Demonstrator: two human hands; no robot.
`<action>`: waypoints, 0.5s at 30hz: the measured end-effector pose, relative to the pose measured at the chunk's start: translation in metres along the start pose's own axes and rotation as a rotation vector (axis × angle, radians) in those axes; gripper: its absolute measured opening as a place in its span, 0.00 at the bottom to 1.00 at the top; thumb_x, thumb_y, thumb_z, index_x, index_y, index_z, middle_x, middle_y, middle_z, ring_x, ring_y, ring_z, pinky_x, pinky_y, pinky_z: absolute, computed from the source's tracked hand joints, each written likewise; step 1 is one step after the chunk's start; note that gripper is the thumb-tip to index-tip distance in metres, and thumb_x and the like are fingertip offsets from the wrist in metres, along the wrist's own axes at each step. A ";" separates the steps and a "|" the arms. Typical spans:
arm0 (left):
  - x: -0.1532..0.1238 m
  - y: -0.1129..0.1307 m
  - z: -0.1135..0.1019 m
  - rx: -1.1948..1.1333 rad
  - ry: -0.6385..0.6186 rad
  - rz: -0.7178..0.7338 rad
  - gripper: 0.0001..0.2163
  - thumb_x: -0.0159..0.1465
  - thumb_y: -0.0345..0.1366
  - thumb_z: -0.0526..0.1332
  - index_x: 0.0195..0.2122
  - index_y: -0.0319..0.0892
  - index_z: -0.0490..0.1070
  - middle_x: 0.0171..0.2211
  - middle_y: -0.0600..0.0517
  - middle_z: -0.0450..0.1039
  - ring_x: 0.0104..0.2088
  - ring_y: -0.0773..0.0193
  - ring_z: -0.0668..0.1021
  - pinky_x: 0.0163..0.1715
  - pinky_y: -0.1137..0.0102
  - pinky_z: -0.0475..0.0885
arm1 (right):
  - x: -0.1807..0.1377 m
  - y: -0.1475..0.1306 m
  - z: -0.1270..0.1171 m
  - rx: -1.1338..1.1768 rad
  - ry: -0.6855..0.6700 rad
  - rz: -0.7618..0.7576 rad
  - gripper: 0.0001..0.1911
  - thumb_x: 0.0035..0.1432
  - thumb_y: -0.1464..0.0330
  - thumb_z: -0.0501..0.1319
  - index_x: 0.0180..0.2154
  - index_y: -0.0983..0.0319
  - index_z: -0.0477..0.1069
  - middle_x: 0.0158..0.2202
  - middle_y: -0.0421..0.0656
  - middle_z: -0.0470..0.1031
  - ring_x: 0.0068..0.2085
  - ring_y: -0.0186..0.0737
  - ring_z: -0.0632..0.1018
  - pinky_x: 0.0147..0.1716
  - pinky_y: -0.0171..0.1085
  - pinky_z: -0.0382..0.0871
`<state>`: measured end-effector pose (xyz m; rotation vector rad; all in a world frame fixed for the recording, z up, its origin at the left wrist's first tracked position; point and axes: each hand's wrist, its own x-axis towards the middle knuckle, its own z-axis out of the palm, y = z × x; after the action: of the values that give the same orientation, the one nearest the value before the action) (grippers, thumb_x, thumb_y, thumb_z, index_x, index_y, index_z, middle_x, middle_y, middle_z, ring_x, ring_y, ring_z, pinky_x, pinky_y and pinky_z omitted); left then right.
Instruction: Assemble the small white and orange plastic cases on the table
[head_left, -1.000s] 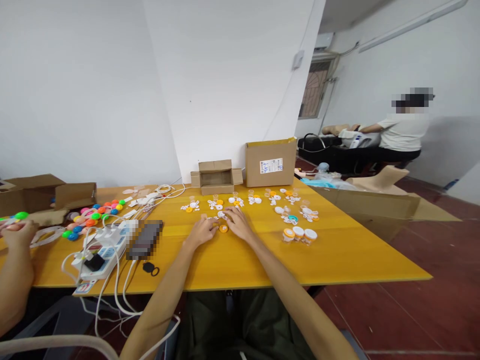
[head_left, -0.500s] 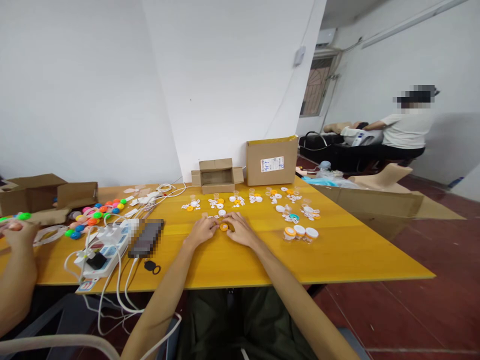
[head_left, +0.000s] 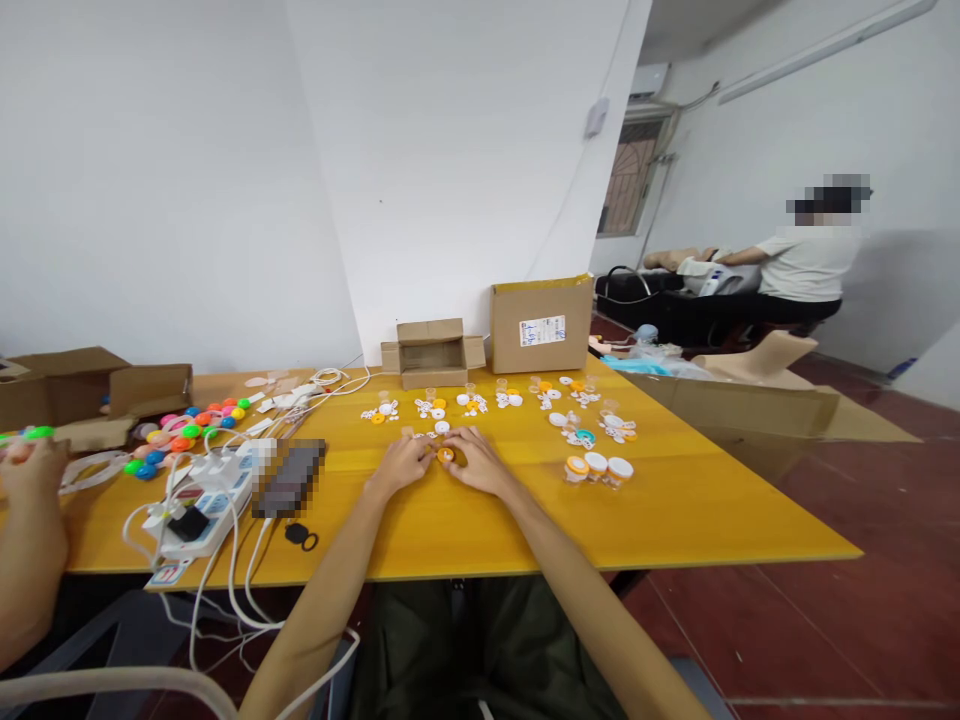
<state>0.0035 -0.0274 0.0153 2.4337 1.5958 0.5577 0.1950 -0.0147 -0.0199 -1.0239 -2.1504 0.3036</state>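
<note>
An orange screw lid (head_left: 446,456) with a white piece in its middle lies on the table between my hands. My left hand (head_left: 403,464) has its fingers pinched at the lid's left edge. From the other side, my right hand (head_left: 477,464) curls its thumb and fingers against the lid's right edge. Just beyond my fingertips are a white lid (head_left: 442,428) and small white pieces, partly hidden by the hands. Farther back, several sets of small white pieces (head_left: 481,402), lids and clear cups are spread in a row.
Three lidded jars (head_left: 596,465) stand to the right. Cardboard boxes (head_left: 541,325) line the back by the wall. On the left are a power strip (head_left: 217,500) with cables, a phone (head_left: 291,478), colourful balls (head_left: 187,430) and another person's hand (head_left: 30,465). Someone sits at the far right.
My fingers have shifted slightly around the orange lid, with my right fingers now closer against it. The whole view has moved a little.
</note>
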 end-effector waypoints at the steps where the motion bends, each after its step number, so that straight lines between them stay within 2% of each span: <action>1: 0.000 0.000 0.000 0.007 0.001 0.002 0.14 0.65 0.33 0.57 0.48 0.46 0.78 0.25 0.52 0.76 0.36 0.58 0.79 0.43 0.67 0.71 | 0.000 0.000 0.000 0.004 -0.004 0.003 0.14 0.53 0.72 0.66 0.43 0.55 0.77 0.49 0.45 0.75 0.51 0.47 0.73 0.54 0.49 0.68; 7: -0.001 0.002 -0.002 0.049 -0.017 -0.002 0.14 0.65 0.33 0.57 0.46 0.46 0.80 0.26 0.50 0.78 0.36 0.58 0.79 0.42 0.68 0.71 | 0.000 -0.002 -0.002 0.023 -0.012 0.012 0.12 0.53 0.70 0.68 0.42 0.55 0.76 0.48 0.44 0.74 0.51 0.46 0.73 0.53 0.48 0.68; 15: -0.002 0.006 -0.004 0.060 0.000 0.011 0.12 0.64 0.31 0.58 0.44 0.48 0.80 0.27 0.51 0.78 0.36 0.58 0.79 0.41 0.68 0.72 | 0.001 -0.002 0.000 -0.007 -0.006 0.034 0.10 0.55 0.67 0.69 0.41 0.54 0.76 0.41 0.43 0.73 0.46 0.46 0.73 0.49 0.45 0.69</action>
<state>0.0065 -0.0316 0.0207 2.4867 1.6227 0.5191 0.1935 -0.0157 -0.0186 -1.0652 -2.1431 0.3158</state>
